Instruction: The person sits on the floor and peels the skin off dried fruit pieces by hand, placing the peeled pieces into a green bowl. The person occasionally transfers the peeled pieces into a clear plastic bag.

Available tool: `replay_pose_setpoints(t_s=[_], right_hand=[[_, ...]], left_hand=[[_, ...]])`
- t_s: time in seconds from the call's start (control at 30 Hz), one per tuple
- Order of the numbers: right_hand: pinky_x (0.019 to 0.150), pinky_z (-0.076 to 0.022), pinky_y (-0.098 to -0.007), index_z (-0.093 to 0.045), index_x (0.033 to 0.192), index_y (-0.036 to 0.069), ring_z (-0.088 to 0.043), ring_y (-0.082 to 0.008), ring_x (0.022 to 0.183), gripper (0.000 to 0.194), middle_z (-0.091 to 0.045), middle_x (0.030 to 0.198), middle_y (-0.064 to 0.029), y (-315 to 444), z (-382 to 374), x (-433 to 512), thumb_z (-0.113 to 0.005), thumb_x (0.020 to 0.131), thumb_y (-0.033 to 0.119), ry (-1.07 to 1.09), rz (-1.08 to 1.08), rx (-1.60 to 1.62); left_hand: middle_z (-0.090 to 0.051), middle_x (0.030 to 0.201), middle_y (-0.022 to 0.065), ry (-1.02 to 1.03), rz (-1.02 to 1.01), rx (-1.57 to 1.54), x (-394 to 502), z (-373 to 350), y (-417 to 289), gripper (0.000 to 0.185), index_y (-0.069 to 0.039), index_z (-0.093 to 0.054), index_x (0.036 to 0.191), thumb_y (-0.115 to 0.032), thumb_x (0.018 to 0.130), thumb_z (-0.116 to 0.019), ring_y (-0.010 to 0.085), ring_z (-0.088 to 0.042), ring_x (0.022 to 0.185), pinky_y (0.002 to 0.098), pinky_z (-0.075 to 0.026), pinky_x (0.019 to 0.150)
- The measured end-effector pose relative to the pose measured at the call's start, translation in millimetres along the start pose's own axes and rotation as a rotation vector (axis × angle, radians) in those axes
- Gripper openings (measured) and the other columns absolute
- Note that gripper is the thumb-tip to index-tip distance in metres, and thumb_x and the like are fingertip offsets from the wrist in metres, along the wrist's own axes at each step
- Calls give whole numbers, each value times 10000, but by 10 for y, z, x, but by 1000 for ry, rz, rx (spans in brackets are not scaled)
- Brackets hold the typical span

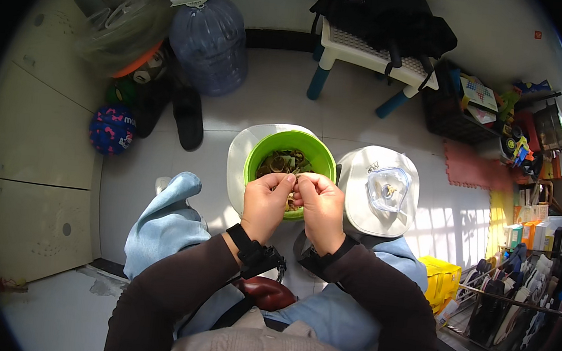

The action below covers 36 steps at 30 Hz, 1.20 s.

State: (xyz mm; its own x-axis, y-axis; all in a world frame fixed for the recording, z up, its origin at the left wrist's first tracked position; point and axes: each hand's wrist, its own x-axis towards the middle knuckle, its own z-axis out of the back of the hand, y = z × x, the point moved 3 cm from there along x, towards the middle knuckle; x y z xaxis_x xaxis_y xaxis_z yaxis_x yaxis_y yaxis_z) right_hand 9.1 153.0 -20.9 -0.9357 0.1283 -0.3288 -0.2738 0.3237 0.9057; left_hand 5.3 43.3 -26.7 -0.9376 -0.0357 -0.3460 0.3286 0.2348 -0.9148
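Note:
My left hand (264,201) and my right hand (322,210) meet over the near side of a bright green bucket (259,152). Thumbs and fingertips pinch together at a small piece, mostly hidden by the fingers; its kind is unclear. Brown, shell-like scraps (279,163) lie inside the bucket, which rests on a pale padded stool (237,164). To the right, a second white padded stool (358,212) carries a clear plastic bag or dish (373,196) with a few small yellowish pieces (391,190) in it.
A large blue water bottle (210,44), black slippers (188,120) and a patterned ball (112,129) are at the far left. Ahead stands a white table (354,49) bearing black bags. A shoe rack (516,299) and yellow box (437,284) are on the right.

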Motion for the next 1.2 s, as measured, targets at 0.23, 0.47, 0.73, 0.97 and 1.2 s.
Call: replay_pose_setpoints(t_s=[0.23,0.47,0.73,0.97,1.2], right_hand=[[521,-407,-182,-624,919,-24,-487,-31,573,142,-579,704,18,138,51,156,-578,872,102,45,-16,-142],[600,-484,-206,-619,930,-32,-567,-67,630,162,-628,769,-33,41,-42,174,-574,881,116,-14,-51,-55],[662,-534,-249,-550,911,-34,-628,-127,721,131,-622,828,-72,15,-143,19,-551,902,97,32,53,37],[657,-521,-241,-543,926,-28,-621,-123,733,119,-622,834,-71,-41,-64,-69,-546,905,89,18,100,1],[668,-478,-215,-574,961,-10,-581,-74,727,113,-621,805,-33,23,13,-10,-559,892,78,61,275,-258]], left_hand=[[-652,734,114,26,-444,505,100,-36,-253,161,29,-663,837,-121,841,-604,148,-604,604,259,-473,553],[-635,698,42,-97,-99,147,167,-63,-125,179,26,-661,843,-140,866,-597,83,-573,596,225,-470,529],[-631,710,41,-93,-14,-47,90,-12,-150,215,41,-640,860,-167,881,-588,82,-580,587,213,-497,541],[-618,727,39,-58,66,-156,7,-55,-131,227,57,-640,863,-164,882,-591,80,-542,598,210,-449,531],[-408,564,-61,-8,304,-298,58,-68,-141,261,4,-597,881,-240,928,-516,26,-309,435,193,-223,388]])
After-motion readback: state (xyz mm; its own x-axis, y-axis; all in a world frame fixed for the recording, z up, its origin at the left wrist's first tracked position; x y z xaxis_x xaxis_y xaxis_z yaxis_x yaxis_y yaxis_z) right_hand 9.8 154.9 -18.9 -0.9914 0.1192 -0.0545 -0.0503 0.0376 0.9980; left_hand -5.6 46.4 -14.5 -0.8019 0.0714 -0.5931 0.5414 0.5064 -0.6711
